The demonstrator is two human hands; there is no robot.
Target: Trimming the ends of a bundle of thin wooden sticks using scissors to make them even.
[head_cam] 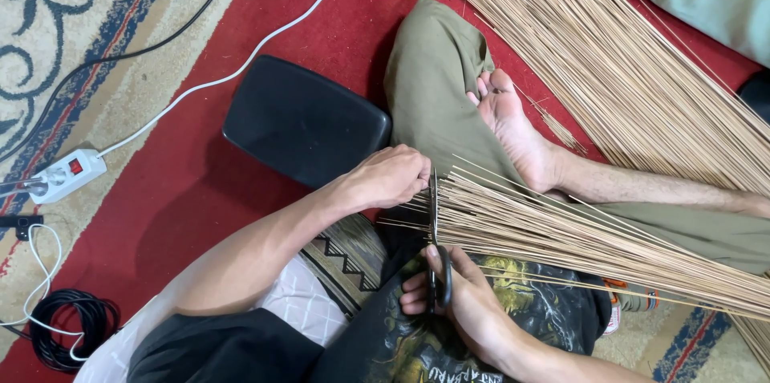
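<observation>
**A:** What takes up the most room here?

**B:** The red carpet (200,182) on the floor, and over it, upper right, a wide loose spread of thin tan sticks (618,54), something like palm-leaf ribs. The person sits cross-legged on it, one bare foot (513,130) turned up beside the work.

**A:** And the black slab by the knee?

**B:** A flat black cushion (305,120), lying just left of the bent leg, untouched.

**A:** Where is the bundle being worked?

**B:** A smaller sheaf of sticks (577,231) lies across the lap, its ends pointing left so they sit within easy reach of both hands.

**A:** How are the hands set?

**B:** The left hand (389,177) is closed around the stick ends, likely pinching them together so they stay even. The right hand (461,299) is clamped on the black handles of scissors (435,231), whose blades stand upright across those ends, just beside the left fingers. The hands are close but not touching.

**A:** Anything small off to the side?

**B:** A white power strip (68,174) with a red switch at the left edge, and a coil of black cable (72,327) below it.
</observation>
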